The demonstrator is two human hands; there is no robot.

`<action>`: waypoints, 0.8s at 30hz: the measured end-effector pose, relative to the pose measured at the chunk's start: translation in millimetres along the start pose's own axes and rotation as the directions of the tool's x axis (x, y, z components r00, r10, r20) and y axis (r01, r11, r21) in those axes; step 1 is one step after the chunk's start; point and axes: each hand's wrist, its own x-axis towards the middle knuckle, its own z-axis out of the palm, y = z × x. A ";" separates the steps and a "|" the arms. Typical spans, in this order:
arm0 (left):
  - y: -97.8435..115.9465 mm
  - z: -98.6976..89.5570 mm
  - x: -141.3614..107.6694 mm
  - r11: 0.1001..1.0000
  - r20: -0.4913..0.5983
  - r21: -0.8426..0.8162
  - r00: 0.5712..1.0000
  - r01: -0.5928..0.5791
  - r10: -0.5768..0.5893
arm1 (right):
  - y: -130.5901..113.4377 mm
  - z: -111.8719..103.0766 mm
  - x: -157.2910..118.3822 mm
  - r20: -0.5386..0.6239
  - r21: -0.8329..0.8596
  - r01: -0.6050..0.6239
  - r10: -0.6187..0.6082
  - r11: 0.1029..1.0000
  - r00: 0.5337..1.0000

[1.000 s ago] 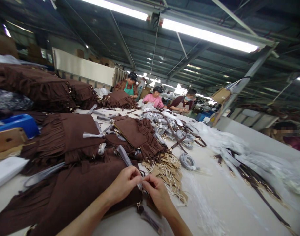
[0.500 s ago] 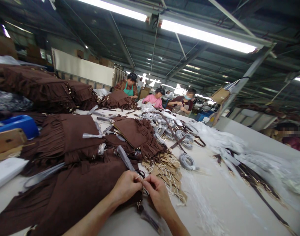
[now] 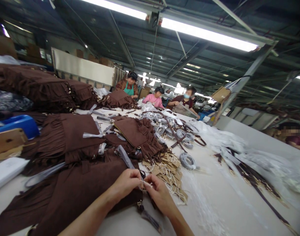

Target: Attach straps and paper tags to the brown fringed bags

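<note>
A: Condition of the bag (image 3: 83,186)?
B: Dark brown, matte surface, fringed at the left. Lying flat, partly covered. Gold-coloured metal visible at its right end.
A: And the cord (image 3: 147,184)?
B: Thin, white; a short span, held at the bag's right end. Whether knotted: cannot be determined.

Left hand (image 3: 126,186) and right hand (image 3: 158,193) pinch close together.
</note>
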 end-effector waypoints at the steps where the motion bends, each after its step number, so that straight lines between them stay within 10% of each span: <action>1: 1.1 -0.5 -0.4 0.999 0.028 -0.044 0.999 0.018 -0.017 | -1.8 -2.6 -1.1 0.047 0.025 -0.029 0.028 0.999 0.999; 8: 9.0 -6.1 -5.7 0.957 0.090 -0.280 0.995 0.071 -0.047 | -14.9 -18.9 -15.1 0.262 -0.123 0.052 -0.018 0.991 0.965; 12: 7.5 -10.2 -4.6 0.884 0.146 -0.450 0.987 0.129 -0.070 | -5.9 -18.5 -21.0 0.202 -0.338 0.177 -0.113 0.924 0.973; 20: 8.9 -4.6 -6.4 0.898 0.108 -0.427 0.992 0.107 -0.067 | -0.5 -24.2 -22.2 -0.089 -0.454 -0.069 0.032 0.888 0.995; 24: 9.3 3.5 -11.1 0.968 0.167 -0.246 0.986 0.050 -0.008 | -5.5 -20.3 -23.9 -0.057 -0.408 0.122 -0.158 0.905 0.986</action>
